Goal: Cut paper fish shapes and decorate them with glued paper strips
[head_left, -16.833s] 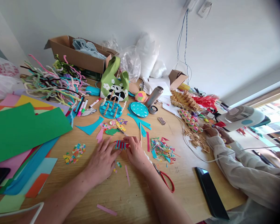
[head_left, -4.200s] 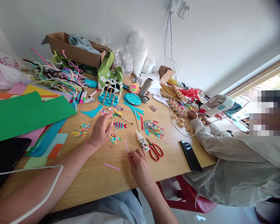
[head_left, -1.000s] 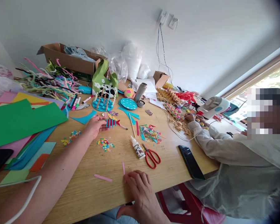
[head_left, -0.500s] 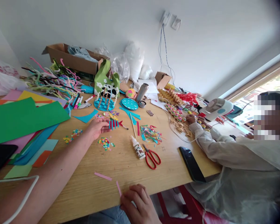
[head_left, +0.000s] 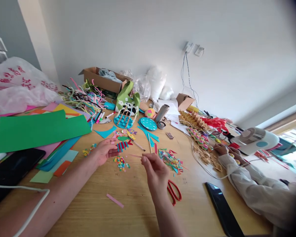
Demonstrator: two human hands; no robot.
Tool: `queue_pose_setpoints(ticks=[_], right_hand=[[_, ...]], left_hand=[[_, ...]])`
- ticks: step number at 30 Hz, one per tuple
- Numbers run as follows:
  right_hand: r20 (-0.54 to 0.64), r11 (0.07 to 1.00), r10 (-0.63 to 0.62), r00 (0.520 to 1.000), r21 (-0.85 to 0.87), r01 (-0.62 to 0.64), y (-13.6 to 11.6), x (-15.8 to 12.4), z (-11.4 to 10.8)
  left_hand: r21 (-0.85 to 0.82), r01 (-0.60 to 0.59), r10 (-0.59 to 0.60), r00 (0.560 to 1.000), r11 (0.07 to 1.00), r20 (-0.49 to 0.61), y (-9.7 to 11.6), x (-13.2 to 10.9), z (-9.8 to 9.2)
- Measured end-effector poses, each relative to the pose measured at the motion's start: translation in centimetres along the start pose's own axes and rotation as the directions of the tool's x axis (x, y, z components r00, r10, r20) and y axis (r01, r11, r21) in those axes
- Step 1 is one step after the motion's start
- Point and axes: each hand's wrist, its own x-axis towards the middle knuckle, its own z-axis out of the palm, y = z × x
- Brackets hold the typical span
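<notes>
My left hand (head_left: 105, 152) holds a small red paper fish (head_left: 122, 146) with blue stripes by its left end, fingertips closed on its edge. Between the thumb and fingers of my right hand (head_left: 155, 169) is a thin pink paper strip (head_left: 134, 155), its free end pointing left towards the fish. Another pink strip (head_left: 114, 200) lies on the table below. Colourful paper dots (head_left: 121, 163) are heaped between my hands. Red-handled scissors (head_left: 174, 192) lie partly hidden by my right wrist, and the glue bottle is out of sight.
Paper scraps (head_left: 171, 160) lie to the right, beyond them a black phone (head_left: 223, 209). Coloured sheets (head_left: 39, 130) cover the left side. A steel flask (head_left: 162, 113) stands behind. A co-worker's hands (head_left: 222, 149) work near a white sewing machine (head_left: 255, 140).
My right hand has risen from the table's front edge to the middle, now with a pink strip. My left hand has shifted the fish slightly left. The view has tilted up and turned left.
</notes>
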Motion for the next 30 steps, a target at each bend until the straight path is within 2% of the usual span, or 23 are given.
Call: queue_pose_setpoints(ticks=[3,7,14,22,30], right_hand=[[-0.012,0.975,0.099,0.995,0.200,-0.095,0.7,2.7,2.9],[0.039,0.935,0.147,0.988,0.320,-0.152,2.0,2.9,5.3],[0.102,0.887,0.263,0.959,0.366,-0.282,3.4,1.1,6.0],[0.193,0.740,0.386,0.902,0.520,-0.428,3.3,0.5,7.2],[0.118,0.674,0.479,0.870,0.585,-0.450,4.4,0.1,7.7]], left_hand=[[-0.042,-0.090,0.086,0.993,0.995,-0.083,-0.1,-0.4,-0.9],[-0.060,-0.184,0.176,0.978,0.981,-0.114,-0.6,-0.4,-1.4],[-0.029,-0.204,0.198,0.970,0.979,-0.139,-1.4,-0.4,-1.1],[-0.087,-0.200,0.187,0.973,0.976,-0.136,-1.6,-0.4,-1.1],[-0.251,-0.157,0.126,0.983,0.955,-0.137,-1.7,-0.7,-0.2]])
